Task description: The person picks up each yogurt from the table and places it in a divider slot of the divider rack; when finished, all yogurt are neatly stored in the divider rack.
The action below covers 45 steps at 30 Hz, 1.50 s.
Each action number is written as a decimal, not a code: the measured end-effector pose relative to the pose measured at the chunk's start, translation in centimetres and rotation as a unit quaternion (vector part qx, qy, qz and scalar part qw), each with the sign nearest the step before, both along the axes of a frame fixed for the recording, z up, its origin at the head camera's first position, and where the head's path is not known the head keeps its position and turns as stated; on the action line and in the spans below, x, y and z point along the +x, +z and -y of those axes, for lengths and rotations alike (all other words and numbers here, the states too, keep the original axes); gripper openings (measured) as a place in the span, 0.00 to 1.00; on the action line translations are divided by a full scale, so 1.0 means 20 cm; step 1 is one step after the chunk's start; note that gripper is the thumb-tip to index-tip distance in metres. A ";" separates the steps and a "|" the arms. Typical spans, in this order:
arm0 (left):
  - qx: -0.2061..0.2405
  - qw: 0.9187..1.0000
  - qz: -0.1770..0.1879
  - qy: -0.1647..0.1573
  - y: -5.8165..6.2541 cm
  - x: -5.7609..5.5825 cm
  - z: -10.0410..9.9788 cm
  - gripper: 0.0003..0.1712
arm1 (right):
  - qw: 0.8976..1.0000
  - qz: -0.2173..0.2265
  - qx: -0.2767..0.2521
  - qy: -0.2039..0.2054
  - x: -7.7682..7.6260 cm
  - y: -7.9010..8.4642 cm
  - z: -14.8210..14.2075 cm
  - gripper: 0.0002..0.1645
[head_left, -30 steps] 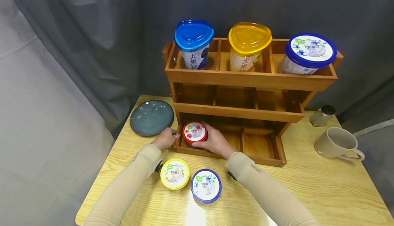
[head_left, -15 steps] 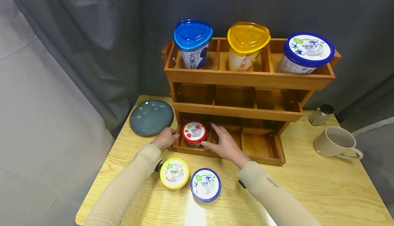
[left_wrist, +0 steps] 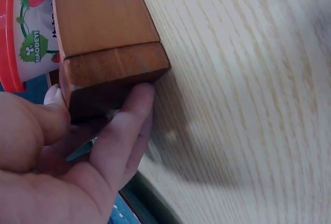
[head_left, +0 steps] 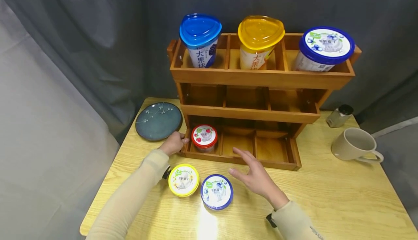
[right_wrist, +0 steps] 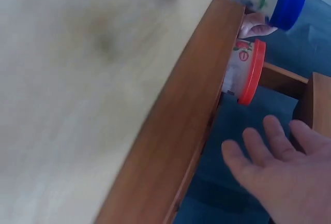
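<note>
A red-lidded tub with strawberries on it [head_left: 204, 137] stands in the left compartment of the bottom tier of a wooden three-tier rack [head_left: 243, 114]. At that tier's left front corner my left hand [head_left: 173, 143] pinches the wood; in the left wrist view the thumb is on one side of the corner and the fingers [left_wrist: 121, 141] on the other. My right hand [head_left: 254, 177] is held in front of the rack with its fingers spread, touching nothing. To its left on the table are a blue-lidded tub [head_left: 217, 192] and a yellow-lidded tub [head_left: 184, 180].
Along the top tier stand a blue-lidded cup [head_left: 200, 39], an orange-lidded cup [head_left: 260, 42] and a large blue-lidded tub [head_left: 324, 48]. A dark plate [head_left: 159, 121] lies left of the rack. Beyond its right end are a beige mug [head_left: 354, 145] and a black-capped jar [head_left: 340, 116].
The right hand has let go of the red-lidded tub and drawn back to the right and towards me. The tub stays in its compartment, and the left hand keeps its hold.
</note>
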<state>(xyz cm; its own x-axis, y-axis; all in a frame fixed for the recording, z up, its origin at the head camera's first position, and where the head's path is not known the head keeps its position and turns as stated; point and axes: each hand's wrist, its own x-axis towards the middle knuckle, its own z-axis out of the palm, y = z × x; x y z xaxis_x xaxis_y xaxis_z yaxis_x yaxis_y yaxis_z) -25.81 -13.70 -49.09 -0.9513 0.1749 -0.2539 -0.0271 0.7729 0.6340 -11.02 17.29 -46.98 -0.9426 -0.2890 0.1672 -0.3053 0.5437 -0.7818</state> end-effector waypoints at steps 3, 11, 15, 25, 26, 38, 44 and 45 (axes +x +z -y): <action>-0.004 1.000 -0.003 -0.007 0.02 -0.01 0.00 0.17 | 0.999 0.008 -0.028 0.022 0.07 -0.02 -0.03 0.42; 0.018 1.000 0.001 -0.012 0.03 -0.03 0.02 0.14 | 0.996 0.061 -0.047 0.049 0.20 -0.11 -0.04 0.57; 0.015 1.000 0.001 -0.009 0.04 -0.03 0.01 0.14 | 0.994 0.084 -0.050 0.052 0.23 -0.15 -0.02 0.66; 0.013 1.000 0.007 -0.009 0.02 -0.01 0.01 0.15 | 0.996 0.071 -0.029 0.053 0.25 -0.18 0.03 0.76; 0.016 1.000 0.008 -0.007 0.02 -0.01 0.01 0.15 | 0.996 0.072 -0.026 0.051 0.24 -0.18 0.04 0.76; 0.029 1.000 0.007 -0.010 0.01 0.01 0.01 0.13 | 0.996 0.081 0.005 0.042 0.25 -0.21 0.08 0.75; 0.018 1.000 -0.005 -0.015 0.00 0.01 0.00 0.13 | 0.996 0.064 0.012 0.061 0.25 -0.22 0.09 0.75; 0.017 1.000 -0.007 -0.017 0.00 0.01 0.00 0.13 | 0.996 0.063 0.013 0.064 0.25 -0.23 0.09 0.75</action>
